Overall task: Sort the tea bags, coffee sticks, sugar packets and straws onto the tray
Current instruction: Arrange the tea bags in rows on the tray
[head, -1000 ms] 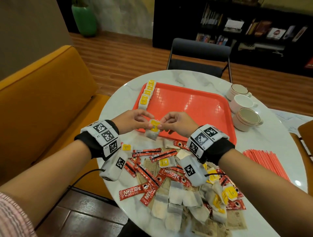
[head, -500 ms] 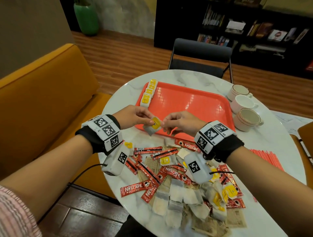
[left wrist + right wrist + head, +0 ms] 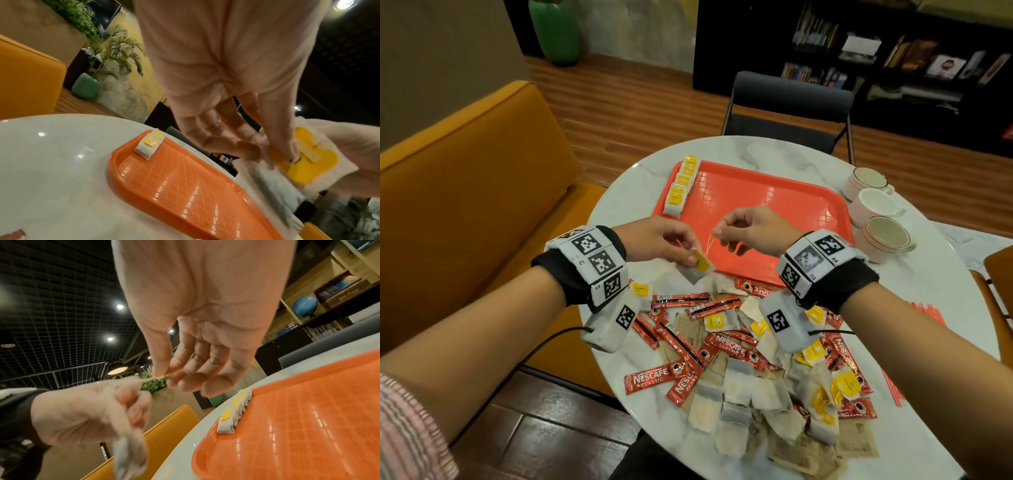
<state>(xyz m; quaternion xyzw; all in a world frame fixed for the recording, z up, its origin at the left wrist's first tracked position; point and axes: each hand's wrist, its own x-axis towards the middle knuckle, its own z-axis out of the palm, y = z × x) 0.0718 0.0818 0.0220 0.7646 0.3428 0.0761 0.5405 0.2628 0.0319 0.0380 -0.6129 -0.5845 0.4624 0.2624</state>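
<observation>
My left hand [image 3: 681,245] pinches a tea bag [image 3: 697,269] with a yellow tag [image 3: 308,162] just above the near edge of the orange tray [image 3: 774,219]. My right hand [image 3: 726,233] pinches that bag's thin string [image 3: 709,244] and holds it up and to the right. A row of tea bags [image 3: 681,190] lies along the tray's left edge, also seen as tea bags [image 3: 234,415] in the right wrist view. A mixed heap of tea bags [image 3: 736,380], red coffee sticks [image 3: 654,378] and brown sugar packets [image 3: 804,448] covers the near table. Red straws [image 3: 928,315] lie at the right.
Three cups [image 3: 883,234] stand right of the tray on the round white table [image 3: 626,205]. A dark chair [image 3: 787,109] stands behind the table, an orange sofa [image 3: 465,188] to its left. Most of the tray's floor is bare.
My hands have drawn apart: the right hand pulled the string out to the right, while the left keeps the tea bag, tilted lower over the tray's near edge.
</observation>
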